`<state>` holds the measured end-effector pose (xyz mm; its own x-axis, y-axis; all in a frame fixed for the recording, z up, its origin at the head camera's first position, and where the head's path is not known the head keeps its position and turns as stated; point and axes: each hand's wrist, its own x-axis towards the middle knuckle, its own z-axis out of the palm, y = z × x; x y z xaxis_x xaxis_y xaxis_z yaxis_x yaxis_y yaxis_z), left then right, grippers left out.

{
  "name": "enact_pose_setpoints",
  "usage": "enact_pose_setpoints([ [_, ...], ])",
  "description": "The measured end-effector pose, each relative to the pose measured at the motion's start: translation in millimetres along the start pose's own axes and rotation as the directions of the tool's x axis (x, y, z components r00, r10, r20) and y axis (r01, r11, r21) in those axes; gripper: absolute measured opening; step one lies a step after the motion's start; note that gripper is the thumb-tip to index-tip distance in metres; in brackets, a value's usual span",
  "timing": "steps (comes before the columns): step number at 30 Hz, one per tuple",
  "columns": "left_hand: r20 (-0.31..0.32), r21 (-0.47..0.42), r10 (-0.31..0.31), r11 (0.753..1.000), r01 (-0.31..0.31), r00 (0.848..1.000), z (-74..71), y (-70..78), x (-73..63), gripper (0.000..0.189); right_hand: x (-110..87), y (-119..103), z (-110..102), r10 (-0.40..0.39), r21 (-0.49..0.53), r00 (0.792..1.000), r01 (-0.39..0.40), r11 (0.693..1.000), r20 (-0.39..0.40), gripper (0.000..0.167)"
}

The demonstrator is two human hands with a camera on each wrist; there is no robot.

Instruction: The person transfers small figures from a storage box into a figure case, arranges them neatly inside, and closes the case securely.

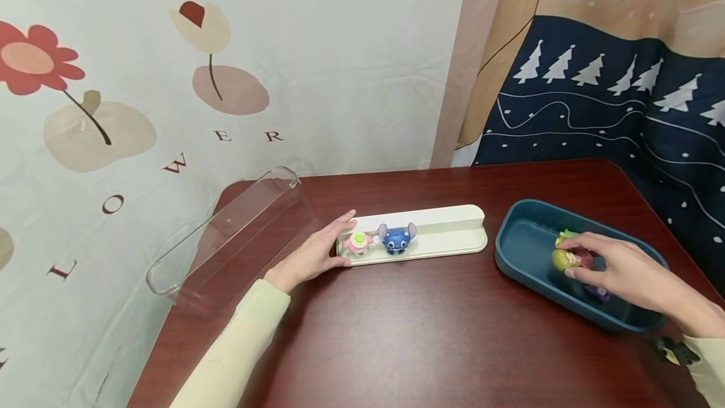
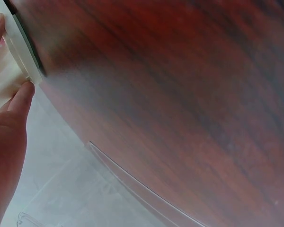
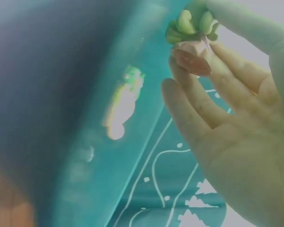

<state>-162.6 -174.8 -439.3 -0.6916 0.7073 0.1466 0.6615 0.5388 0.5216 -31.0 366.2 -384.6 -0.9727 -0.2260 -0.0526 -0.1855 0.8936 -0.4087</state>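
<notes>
My left hand (image 1: 313, 252) holds the left end of a long cream display stand (image 1: 444, 238), thumb at its front edge and fingers at the back. On the stand, beside that hand, stand a pink figurine (image 1: 358, 243) with a green spot and a blue big-eared figurine (image 1: 396, 238). Over a dark teal tray (image 1: 523, 232), my right hand (image 1: 629, 269) pinches a figurine (image 3: 193, 42) with yellow-green hair and a reddish body between thumb and fingers. Below it in the tray lie a green-and-yellow figurine (image 3: 125, 104) and a purple figurine (image 1: 597, 293), partly hidden by the hand.
A clear plastic cover (image 1: 226, 238) leans at the left of the brown table (image 1: 430, 332), against the flower-printed curtain (image 1: 351, 68). A small black-and-yellow object (image 1: 674, 351) lies by my right sleeve. Dark tree-printed cloth (image 1: 595, 99) hangs behind the tray.
</notes>
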Motion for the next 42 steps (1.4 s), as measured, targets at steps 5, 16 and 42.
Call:
enact_pose_setpoints([
  [5,0.001,-0.004,0.001,1.000,-0.001,1.000,-1.4,1.0,0.2,0.080,0.1,-12,-4,-0.030,0.014,0.997,0.031,0.999,-0.066,0.043],
  [16,0.000,-0.005,0.006,1.000,-0.006,1.000,-0.4,0.5,0.2,0.082,6.3,-47,-3,-0.095,0.142,0.974,0.126,0.982,-0.207,0.045],
  [42,0.000,-0.008,-0.004,1.000,0.004,1.000,-2.8,6.1,-1.1,0.078,48.2,-120,26,-0.117,0.392,0.978,0.177,0.903,-0.171,0.044],
])
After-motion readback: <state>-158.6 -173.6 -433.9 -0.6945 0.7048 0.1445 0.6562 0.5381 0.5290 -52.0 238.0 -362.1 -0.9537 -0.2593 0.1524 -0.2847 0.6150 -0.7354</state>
